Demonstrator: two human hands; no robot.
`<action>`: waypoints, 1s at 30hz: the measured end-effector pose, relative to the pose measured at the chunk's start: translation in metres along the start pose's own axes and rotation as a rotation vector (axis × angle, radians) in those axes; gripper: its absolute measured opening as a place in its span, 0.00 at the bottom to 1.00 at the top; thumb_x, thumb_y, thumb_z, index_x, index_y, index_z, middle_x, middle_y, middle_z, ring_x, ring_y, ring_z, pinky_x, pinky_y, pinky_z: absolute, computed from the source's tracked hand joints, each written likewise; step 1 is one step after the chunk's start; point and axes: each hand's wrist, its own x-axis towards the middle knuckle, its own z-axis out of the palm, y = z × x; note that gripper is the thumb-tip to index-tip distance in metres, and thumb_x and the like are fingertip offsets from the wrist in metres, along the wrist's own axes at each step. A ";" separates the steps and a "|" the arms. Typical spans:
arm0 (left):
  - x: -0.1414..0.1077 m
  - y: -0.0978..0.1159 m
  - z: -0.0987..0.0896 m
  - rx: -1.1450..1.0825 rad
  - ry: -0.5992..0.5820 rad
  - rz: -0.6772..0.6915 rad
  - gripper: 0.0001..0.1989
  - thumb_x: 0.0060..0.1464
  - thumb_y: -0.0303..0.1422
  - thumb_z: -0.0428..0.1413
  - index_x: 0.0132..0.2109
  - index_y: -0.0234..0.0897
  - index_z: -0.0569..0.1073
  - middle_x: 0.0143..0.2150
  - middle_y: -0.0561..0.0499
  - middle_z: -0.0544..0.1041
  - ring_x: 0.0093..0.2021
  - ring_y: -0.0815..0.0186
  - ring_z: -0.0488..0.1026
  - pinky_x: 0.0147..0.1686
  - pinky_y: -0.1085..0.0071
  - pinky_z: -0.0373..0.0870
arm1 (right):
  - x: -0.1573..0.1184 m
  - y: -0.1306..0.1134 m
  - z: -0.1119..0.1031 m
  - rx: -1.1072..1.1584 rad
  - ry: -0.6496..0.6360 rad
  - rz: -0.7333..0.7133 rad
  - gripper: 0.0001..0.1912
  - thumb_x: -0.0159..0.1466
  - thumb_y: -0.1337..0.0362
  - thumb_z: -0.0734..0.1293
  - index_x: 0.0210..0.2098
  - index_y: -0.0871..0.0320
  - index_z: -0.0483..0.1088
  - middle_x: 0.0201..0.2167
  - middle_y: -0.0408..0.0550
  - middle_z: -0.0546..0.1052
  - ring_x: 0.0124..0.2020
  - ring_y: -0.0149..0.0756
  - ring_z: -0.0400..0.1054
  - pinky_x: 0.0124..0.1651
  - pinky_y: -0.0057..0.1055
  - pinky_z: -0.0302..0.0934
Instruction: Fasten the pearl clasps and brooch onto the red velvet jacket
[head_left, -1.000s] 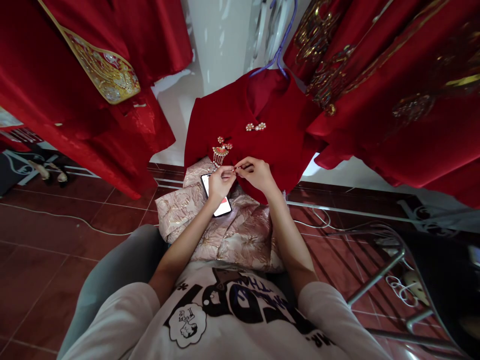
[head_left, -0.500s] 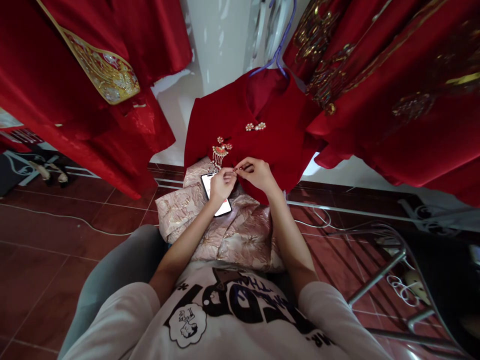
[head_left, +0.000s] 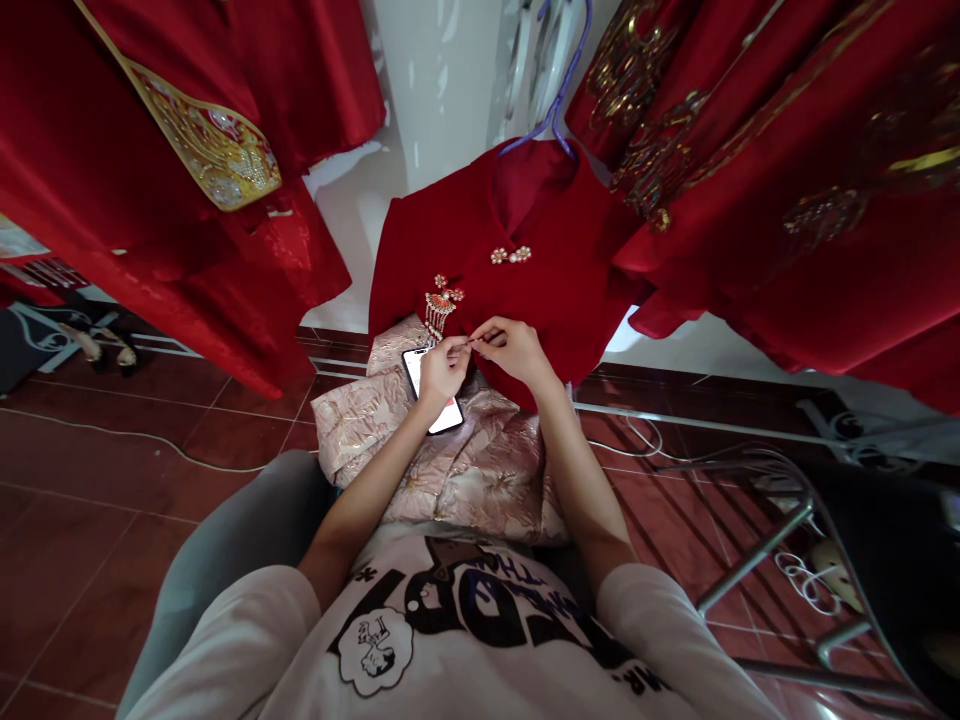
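My left hand and my right hand meet fingertip to fingertip, both pinched, in front of a red garment. What lies between the fingertips is too small to make out. A purple hanger carries the garment. On its front sit a fan-shaped brooch with dangling beads, just above my left hand, and a flower-shaped pearl clasp below the collar. Under my left wrist a lit phone lies on pink brocade fabric across my lap, partly covered by the hand.
Red embroidered gowns hang at the left and right. A metal-framed chair stands to the right. White cable runs over the tiled floor, and shoes stand at far left.
The fingertips have shifted very slightly where they meet; a small reddish, shiny bit between them shows less now. Everything else stays in place.
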 end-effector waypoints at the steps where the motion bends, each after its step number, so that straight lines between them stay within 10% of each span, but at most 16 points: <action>1: 0.000 0.000 0.000 0.001 0.001 0.000 0.07 0.56 0.21 0.58 0.39 0.35 0.79 0.37 0.49 0.84 0.37 0.66 0.82 0.42 0.71 0.81 | 0.000 0.001 0.000 -0.003 -0.001 -0.003 0.05 0.57 0.70 0.71 0.34 0.58 0.78 0.32 0.45 0.81 0.31 0.31 0.75 0.38 0.26 0.67; 30: 0.001 -0.008 -0.001 0.144 -0.104 0.004 0.10 0.53 0.19 0.58 0.39 0.36 0.78 0.38 0.48 0.83 0.38 0.64 0.82 0.46 0.66 0.79 | -0.001 0.012 0.007 -0.289 -0.046 -0.112 0.12 0.58 0.76 0.67 0.40 0.58 0.72 0.41 0.51 0.75 0.35 0.34 0.71 0.42 0.31 0.67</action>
